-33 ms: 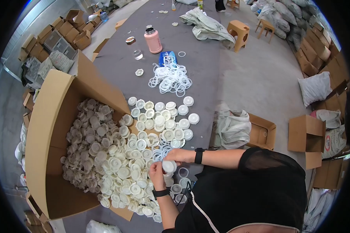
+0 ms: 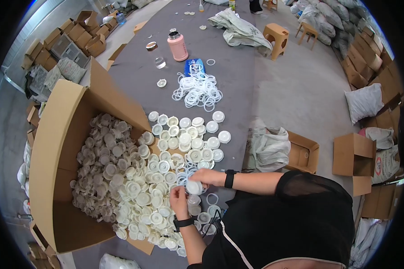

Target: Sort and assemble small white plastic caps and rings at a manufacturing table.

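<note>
My right hand [image 2: 207, 176] is closed on a round white plastic cap [image 2: 194, 187], its fingers at the cap's far right edge. Just to the left, my left hand [image 2: 179, 200] has its fingertips pinched together by the cap's left edge; whether anything small is between them cannot be made out. Beneath and beyond the hands lie translucent rings [image 2: 182, 176], partly hidden by my right hand. A big heap of similar white caps [image 2: 141, 199] spreads left of my left hand. A single ring [image 2: 212, 199] and several caps [image 2: 204, 218] lie close to my body.
A large open carton [image 2: 49, 148] on its side spills caps onto the grey table [image 2: 134, 58]. Beyond are a ring pile [image 2: 197, 92], a blue packet [image 2: 194, 67], a pink bottle [image 2: 177, 47] and a clear bottle [image 2: 156, 56]. An open box [image 2: 303, 152] stands on the floor right.
My left fingertips have drawn slightly left, away from the cap. The cap has shifted a little left and up with my right hand, uncovering caps below it.
</note>
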Demonstrator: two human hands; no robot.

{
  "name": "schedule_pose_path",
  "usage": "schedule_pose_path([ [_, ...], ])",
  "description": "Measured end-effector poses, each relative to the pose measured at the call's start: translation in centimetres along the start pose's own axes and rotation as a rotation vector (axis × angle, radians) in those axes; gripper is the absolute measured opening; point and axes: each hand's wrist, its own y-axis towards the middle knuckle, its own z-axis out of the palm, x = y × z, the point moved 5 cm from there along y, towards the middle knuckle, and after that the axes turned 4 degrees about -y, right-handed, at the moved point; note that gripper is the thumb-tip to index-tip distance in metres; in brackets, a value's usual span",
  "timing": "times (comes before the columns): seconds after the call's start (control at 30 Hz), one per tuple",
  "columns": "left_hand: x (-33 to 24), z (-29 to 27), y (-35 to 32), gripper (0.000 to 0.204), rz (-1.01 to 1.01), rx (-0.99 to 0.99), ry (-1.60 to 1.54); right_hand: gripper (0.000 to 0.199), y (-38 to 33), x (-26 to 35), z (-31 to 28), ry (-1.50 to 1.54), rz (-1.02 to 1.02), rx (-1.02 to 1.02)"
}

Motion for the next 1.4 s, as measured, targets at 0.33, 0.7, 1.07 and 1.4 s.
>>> schedule_pose_path([
  [0.33,-0.5,-9.4,2.9,0.034,0.145,-0.371,1.245,0.039,2.7,1.1,-7.0,0.49,-0.091,-0.352],
  [0.7,-0.5,0.3,4.6,0.022,0.219,-0.136,-0.036,0.033,5.1,-2.2,-1.2,0.159,-0.084,-0.21],
  [1.07,2.4,3.1,10.1,0.016,0.363,-0.15,1.07,0.03,2.9,-2.8,-7.5,0.101,0.037,-0.548],
  [1.4,2.9,2.6,8.7,0.013,0.329,-0.096,0.942,0.025,4.1,-3.7,-5.8,0.098,0.063,-0.399],
])
